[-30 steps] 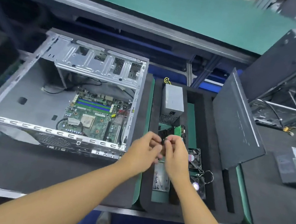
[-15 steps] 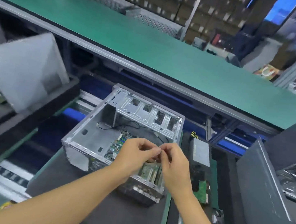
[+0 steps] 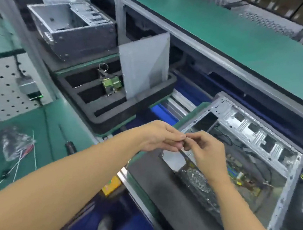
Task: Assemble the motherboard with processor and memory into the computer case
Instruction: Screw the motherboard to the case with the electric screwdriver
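An open silver computer case [image 3: 283,157] lies on its side at the right, on black foam. The green motherboard [image 3: 239,174] sits inside it, partly hidden by my right hand. My left hand [image 3: 157,137] and my right hand [image 3: 205,151] meet fingertip to fingertip in front of the case's near left corner. Both pinch something small and dark between them; I cannot tell what it is.
A second case [image 3: 71,27] stands at the back left. In front of it a black foam tray [image 3: 110,98] holds a small green board [image 3: 111,84] and a grey side panel [image 3: 143,65]. A bag of screws [image 3: 16,143] and a screwdriver [image 3: 70,147] lie on the green mat at left.
The view has swung left, so the open case now sits at the right and the second case and workbench appear. My hands stay pinched together and have shifted left of the case.
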The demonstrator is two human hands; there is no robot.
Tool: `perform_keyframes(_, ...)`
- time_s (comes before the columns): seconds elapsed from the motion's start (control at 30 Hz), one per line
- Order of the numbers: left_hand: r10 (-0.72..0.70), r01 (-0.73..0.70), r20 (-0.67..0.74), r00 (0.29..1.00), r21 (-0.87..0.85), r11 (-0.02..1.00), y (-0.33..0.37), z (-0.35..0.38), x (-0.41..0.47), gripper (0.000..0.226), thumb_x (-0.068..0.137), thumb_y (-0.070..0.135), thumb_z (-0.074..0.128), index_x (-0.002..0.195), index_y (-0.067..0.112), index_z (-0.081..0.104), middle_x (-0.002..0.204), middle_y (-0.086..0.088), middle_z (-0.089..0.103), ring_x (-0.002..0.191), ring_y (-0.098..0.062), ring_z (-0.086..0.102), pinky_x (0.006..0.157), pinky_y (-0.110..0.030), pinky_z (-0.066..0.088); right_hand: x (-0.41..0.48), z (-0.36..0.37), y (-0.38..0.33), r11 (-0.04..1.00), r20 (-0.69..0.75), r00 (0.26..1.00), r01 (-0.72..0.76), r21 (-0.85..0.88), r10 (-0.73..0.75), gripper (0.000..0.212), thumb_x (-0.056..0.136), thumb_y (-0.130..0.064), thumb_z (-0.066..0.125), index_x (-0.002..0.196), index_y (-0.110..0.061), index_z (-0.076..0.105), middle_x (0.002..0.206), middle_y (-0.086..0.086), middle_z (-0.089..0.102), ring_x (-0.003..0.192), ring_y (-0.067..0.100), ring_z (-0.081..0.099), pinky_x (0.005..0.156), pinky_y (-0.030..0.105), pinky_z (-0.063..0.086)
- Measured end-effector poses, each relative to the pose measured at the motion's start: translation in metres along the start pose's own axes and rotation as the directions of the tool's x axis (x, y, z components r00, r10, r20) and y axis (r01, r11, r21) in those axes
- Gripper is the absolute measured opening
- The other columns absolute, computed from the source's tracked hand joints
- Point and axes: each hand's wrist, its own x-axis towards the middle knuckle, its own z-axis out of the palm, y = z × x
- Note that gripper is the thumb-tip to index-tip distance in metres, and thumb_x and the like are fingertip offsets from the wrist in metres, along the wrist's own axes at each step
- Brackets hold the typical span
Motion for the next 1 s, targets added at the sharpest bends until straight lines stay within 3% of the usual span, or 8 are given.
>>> perform_keyframes(0.13, 0.062, -0.012, -0.277, 0.959, 0.177, 0.984, -0.010, -0.075, -0.032, 0.030, 0.097, 0.038, 0.058, 0.106, 0.011, 0.068, 0.076, -0.011, 0.074, 0.059, -0.018, 0.068, 0.052, -0.026, 0.054, 0.019, 0.067, -0.009, 0.999, 0.141, 0.990, 0.014, 0.045, -0.021, 0.032, 0.092, 0.000, 0.069, 0.089, -0.032, 0.070, 0.084, -0.010, 0.073, 0.074, 0.012, 0.073, 0.073, 0.028, 0.059)
perform_keyframes(0.23, 0.092, 0.077, -0.550, 0.830, 0.277, 0.958, -0.041, -0.134, -0.058, 0.025, 0.099, 0.028, 0.051, 0.103, 0.008, 0.066, 0.065, -0.008, 0.069, 0.044, -0.017, 0.057, 0.042, -0.025, 0.048, 0.025, 0.110, -0.014, 0.996, 0.241, 0.970, -0.001, 0.087, -0.020, 0.029, 0.093, -0.002, 0.068, 0.092, -0.030, 0.071, 0.085, -0.009, 0.073, 0.077, 0.013, 0.073, 0.074, 0.027, 0.059)
perform_keyframes(0.37, -0.029, 0.463, -0.813, 0.582, 0.302, 0.834, -0.114, -0.191, -0.081, 0.016, 0.093, 0.018, 0.048, 0.089, 0.008, 0.060, 0.084, -0.011, 0.064, 0.069, -0.026, 0.056, 0.067, -0.033, 0.052, 0.024, 0.159, -0.015, 0.995, 0.361, 0.932, -0.064, 0.073, 0.034, 0.027, 0.092, -0.006, 0.070, 0.087, -0.033, 0.069, 0.082, -0.010, 0.073, 0.075, 0.011, 0.071, 0.072, 0.021, 0.057)
perform_keyframes(0.43, -0.162, 0.618, -0.840, 0.518, 0.237, 0.749, -0.148, -0.208, -0.082, 0.030, 0.094, 0.022, 0.051, 0.112, -0.001, 0.058, 0.113, -0.021, 0.061, 0.100, -0.035, 0.058, 0.086, -0.037, 0.048, 0.024, 0.177, -0.014, 0.992, 0.407, 0.910, -0.108, 0.058, 0.076, 0.025, 0.092, -0.009, 0.072, 0.085, -0.033, 0.070, 0.080, -0.007, 0.073, 0.074, 0.014, 0.071, 0.071, 0.025, 0.058)
perform_keyframes(0.53, -0.351, 0.714, -0.821, 0.449, 0.093, 0.694, -0.181, -0.219, -0.071, 0.076, 0.095, 0.040, 0.057, 0.147, -0.005, 0.022, 0.149, -0.024, 0.030, 0.133, -0.038, 0.039, 0.107, -0.040, 0.037, 0.024, 0.194, -0.008, 0.985, 0.462, 0.877, -0.170, 0.038, 0.134, 0.023, 0.092, -0.013, 0.072, 0.085, -0.035, 0.070, 0.081, -0.006, 0.072, 0.076, 0.017, 0.071, 0.069, 0.030, 0.061)
perform_keyframes(0.77, -0.374, 0.766, -0.854, 0.361, 0.043, 0.641, -0.212, -0.243, -0.038, 0.064, 0.090, 0.037, 0.065, 0.136, -0.003, 0.042, 0.135, -0.018, 0.043, 0.121, -0.033, 0.045, 0.087, -0.035, 0.043, 0.029, 0.210, 0.009, 0.960, 0.460, 0.852, -0.279, -0.005, 0.250, 0.025, 0.091, -0.009, 0.072, 0.082, -0.032, 0.071, 0.080, -0.005, 0.073, 0.070, 0.013, 0.071, 0.064, 0.025, 0.059)
perform_keyframes(0.9, -0.401, 0.723, -0.859, 0.317, -0.055, 0.689, -0.227, -0.248, -0.035, 0.065, 0.083, 0.025, 0.075, 0.131, -0.003, 0.040, 0.133, -0.021, 0.047, 0.120, -0.035, 0.051, 0.092, -0.038, 0.045, 0.032, 0.217, 0.012, 0.953, 0.455, 0.847, -0.302, -0.014, 0.275, 0.019, 0.091, -0.007, 0.071, 0.085, -0.025, 0.070, 0.077, -0.006, 0.073, 0.067, 0.008, 0.070, 0.063, 0.016, 0.053)
perform_keyframes(1.0, -0.402, 0.666, -0.840, 0.364, -0.067, 0.743, -0.230, -0.250, -0.037, 0.051, 0.084, 0.020, 0.072, 0.122, -0.002, 0.046, 0.120, -0.021, 0.057, 0.107, -0.036, 0.058, 0.086, -0.039, 0.049, 0.034, 0.217, 0.012, 0.951, 0.453, 0.846, -0.307, -0.020, 0.282, 0.018, 0.092, -0.008, 0.070, 0.086, -0.025, 0.070, 0.077, -0.006, 0.073, 0.067, 0.011, 0.070, 0.062, 0.013, 0.051)
